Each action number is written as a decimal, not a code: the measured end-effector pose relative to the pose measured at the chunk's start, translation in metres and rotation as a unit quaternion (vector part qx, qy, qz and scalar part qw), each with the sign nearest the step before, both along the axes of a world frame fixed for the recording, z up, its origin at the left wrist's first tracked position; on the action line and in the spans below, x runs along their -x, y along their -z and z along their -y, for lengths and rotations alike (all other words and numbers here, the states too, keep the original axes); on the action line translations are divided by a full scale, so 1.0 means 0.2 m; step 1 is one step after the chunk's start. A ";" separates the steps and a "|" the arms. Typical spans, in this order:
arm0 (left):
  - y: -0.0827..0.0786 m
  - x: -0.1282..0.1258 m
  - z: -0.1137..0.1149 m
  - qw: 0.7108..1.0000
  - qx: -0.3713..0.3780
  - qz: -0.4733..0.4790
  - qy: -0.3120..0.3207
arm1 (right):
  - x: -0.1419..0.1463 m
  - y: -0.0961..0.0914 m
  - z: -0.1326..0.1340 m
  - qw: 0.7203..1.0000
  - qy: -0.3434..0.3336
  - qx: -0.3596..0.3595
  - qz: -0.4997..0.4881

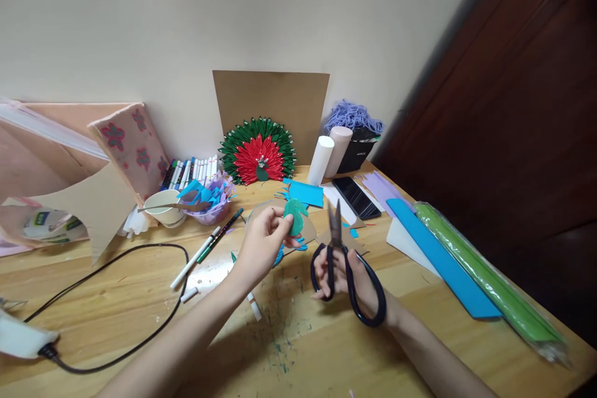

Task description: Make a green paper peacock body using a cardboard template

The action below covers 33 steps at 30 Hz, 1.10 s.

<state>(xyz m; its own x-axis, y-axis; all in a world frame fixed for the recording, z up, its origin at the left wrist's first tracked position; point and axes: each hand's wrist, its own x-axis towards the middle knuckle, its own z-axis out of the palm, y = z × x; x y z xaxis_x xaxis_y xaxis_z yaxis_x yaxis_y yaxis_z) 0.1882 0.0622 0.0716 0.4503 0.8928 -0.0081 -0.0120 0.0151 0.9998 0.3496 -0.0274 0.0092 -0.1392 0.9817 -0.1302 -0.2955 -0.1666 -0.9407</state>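
At the left of my pale wooden worktop, a lilac bowl holds blue and purple paper scraps, so I judge some cutting is already done. Beside it, nearer me, lies a slim white marker. Behind my hands, a red-and-green fan-shaped peacock stands before a brown rectangular board and looks finished. My left hand pinches a small, rounded green piece, raised over the middle of the worktop. Its outline seems mostly shaped, with a notch on the right side; whether trimming is left, I can't tell. Just behind it, a bright blue paper is fringed on the left, uncut on the right. My right hand grips black-handled metal scissors, blades slightly parted and apart from the green piece. Farther right, a long blue strip looks uncut.
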 end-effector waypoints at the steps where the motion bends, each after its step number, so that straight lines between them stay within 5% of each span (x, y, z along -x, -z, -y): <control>1: 0.00 0.00 0.01 1.000 -0.002 -0.004 0.002 | 0.02 0.00 0.02 1.000 -0.019 -0.002 0.003; 7: 0.03 -0.02 0.03 1.000 -0.005 -0.024 0.015 | 0.05 0.00 0.09 0.996 -0.039 -0.023 0.081; 33: 0.09 -0.04 0.05 0.999 -0.017 -0.033 0.037 | 0.06 -0.01 0.08 0.989 -0.010 -0.013 0.146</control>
